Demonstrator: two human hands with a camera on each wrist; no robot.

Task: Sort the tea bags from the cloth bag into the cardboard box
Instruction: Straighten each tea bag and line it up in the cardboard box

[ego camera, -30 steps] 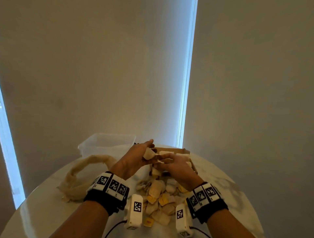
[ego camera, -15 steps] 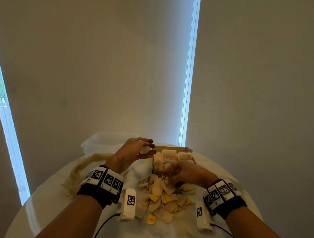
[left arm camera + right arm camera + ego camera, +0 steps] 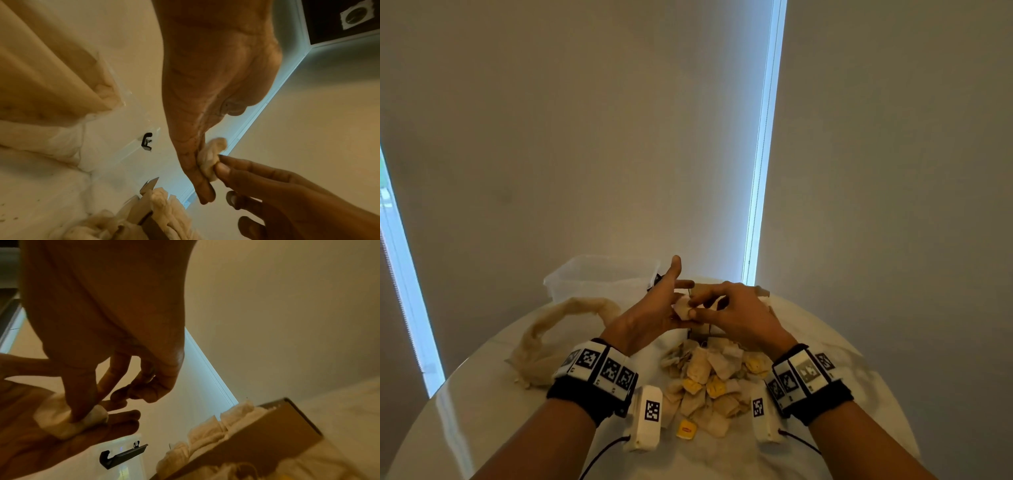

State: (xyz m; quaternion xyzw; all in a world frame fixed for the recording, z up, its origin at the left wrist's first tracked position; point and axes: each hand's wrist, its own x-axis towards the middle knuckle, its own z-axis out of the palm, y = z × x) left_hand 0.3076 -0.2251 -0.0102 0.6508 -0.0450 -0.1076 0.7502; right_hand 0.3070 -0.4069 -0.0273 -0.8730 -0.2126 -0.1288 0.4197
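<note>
The right hand (image 3: 736,315) pinches a tea bag (image 3: 683,310) lying on the flat, spread left hand (image 3: 650,315) above the cardboard box (image 3: 273,431); this light grip probably lets it slip onto the surface (image 3: 493,394).

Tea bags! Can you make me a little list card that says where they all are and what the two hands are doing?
held tea bag: lies on the left hand's straight fingers
left hand: open, carrying it
right hand: thumb and finger pinch that same bag
loose tea bags: heaped on the table, near the wrists
cardboard box: bags standing in rows inside
cloth bag: limp, left of the heap
plastic tub: behind the left hand
</note>
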